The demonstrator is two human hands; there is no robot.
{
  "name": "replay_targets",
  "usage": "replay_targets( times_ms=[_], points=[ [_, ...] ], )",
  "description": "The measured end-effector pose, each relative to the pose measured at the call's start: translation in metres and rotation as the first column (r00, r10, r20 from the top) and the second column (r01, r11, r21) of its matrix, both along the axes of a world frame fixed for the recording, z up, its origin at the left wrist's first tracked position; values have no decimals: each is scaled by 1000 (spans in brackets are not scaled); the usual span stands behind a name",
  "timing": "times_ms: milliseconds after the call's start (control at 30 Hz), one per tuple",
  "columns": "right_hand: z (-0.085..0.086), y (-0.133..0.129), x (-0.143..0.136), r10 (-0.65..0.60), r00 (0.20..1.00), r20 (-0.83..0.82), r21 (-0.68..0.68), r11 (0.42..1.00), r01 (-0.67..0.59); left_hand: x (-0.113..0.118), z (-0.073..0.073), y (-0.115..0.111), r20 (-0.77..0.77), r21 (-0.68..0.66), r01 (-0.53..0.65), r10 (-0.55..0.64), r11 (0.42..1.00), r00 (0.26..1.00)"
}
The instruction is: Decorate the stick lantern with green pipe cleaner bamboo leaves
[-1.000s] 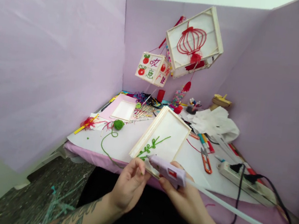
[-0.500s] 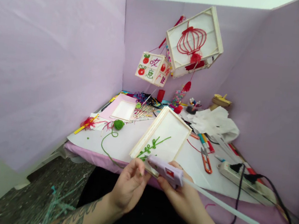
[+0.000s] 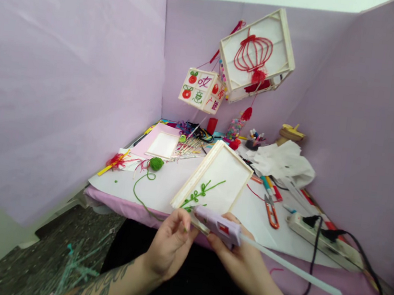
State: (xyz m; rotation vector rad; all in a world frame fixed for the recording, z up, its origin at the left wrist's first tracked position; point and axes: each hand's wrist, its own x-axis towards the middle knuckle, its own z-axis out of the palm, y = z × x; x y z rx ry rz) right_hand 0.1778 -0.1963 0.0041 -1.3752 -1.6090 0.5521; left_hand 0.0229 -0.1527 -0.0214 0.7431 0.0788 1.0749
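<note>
My right hand (image 3: 237, 249) is closed around a pale purple hot glue gun (image 3: 217, 225), and a long whitish glue stick (image 3: 297, 268) sticks out of its back. The gun's nozzle points left, at the lower edge of a white panel with a wooden stick frame (image 3: 228, 171). A green yarn sprig (image 3: 196, 194) with looped leaves lies on that panel. Beside the nozzle, my left hand (image 3: 171, 246) has its fingers pinched on green yarn (image 3: 139, 200), of which a bit shows at the fingertips. That strand leads back to a green yarn ball (image 3: 156, 163).
Orange-handled snips (image 3: 271, 213) and a power strip (image 3: 323, 239) with black cords lie at right. Crumpled white paper (image 3: 282, 161) is behind them. Two decorated lanterns, a large one (image 3: 280, 37) and a small one (image 3: 200, 90), hang above the table. Red yarn scraps (image 3: 117, 160) lie at left.
</note>
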Motion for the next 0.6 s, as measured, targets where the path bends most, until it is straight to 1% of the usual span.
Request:
replay_targets(
  times_ms=[267, 400, 600],
  points=[
    [0, -1, 0, -6, 1000, -4, 4, 1000, 6, -1, 0, 0, 4, -1, -2, 2, 1000, 1000],
    [-1, -1, 0, -22, 1000, -2, 5, 1000, 22, 0, 1, -1, -15, -9, -3, 2, 1000, 1000],
    [-2, 0, 0, -14, 1000, 1, -6, 1000, 14, 0, 2, -1, -33, -28, -14, 13, 1000, 999]
  ],
)
